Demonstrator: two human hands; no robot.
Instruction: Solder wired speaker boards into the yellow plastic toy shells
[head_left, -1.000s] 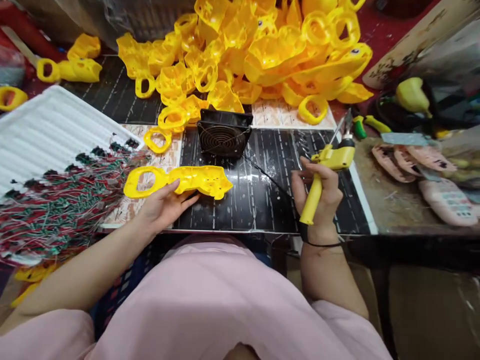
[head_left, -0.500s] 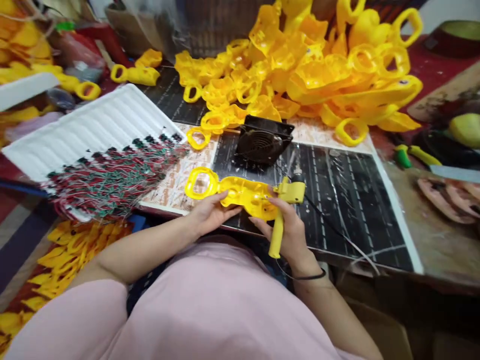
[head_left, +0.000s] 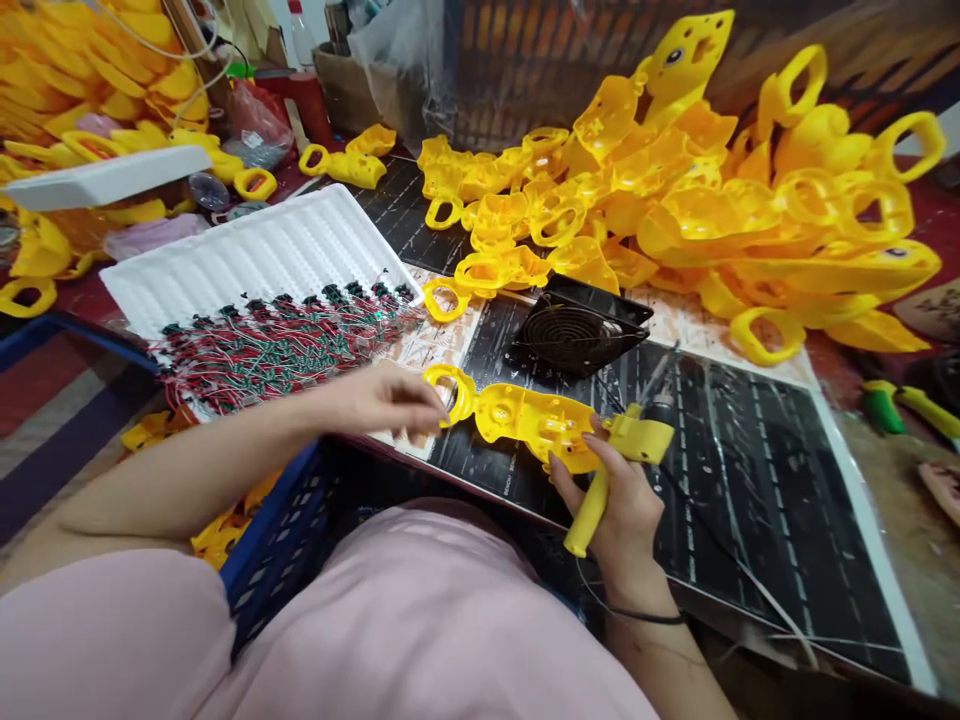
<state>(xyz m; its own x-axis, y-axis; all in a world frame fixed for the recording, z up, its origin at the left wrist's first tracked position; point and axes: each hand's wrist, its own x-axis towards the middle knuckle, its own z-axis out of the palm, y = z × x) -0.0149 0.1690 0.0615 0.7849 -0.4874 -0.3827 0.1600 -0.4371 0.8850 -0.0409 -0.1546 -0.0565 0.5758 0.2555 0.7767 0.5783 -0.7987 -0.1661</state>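
In my right hand [head_left: 626,500] is a yellow pistol-grip soldering gun [head_left: 637,438] with a thin metal tip pointing away from me. The thumb and fingers of that same hand also pinch the right end of a yellow plastic toy shell half [head_left: 517,412], its hollow side up and its ring handle to the left. My left hand [head_left: 397,402] is beside that ring, off the body of the shell. Its fingers are curled together, and whatever they hold, if anything, is hidden. Left of it, red, white and green wired parts [head_left: 277,350] lie along a white ribbed tray [head_left: 255,250].
A black fan [head_left: 577,325] stands on the black mat [head_left: 750,480] behind the shell. Yellow shell halves [head_left: 660,190] are heaped at the back right. A blue crate [head_left: 281,530] sits below the table edge at left. Green-handled pliers [head_left: 885,405] lie far right.
My left hand has let go of the shell and moved left, toward the wired parts. My right hand still holds the shell and soldering gun. The camera view has turned left.
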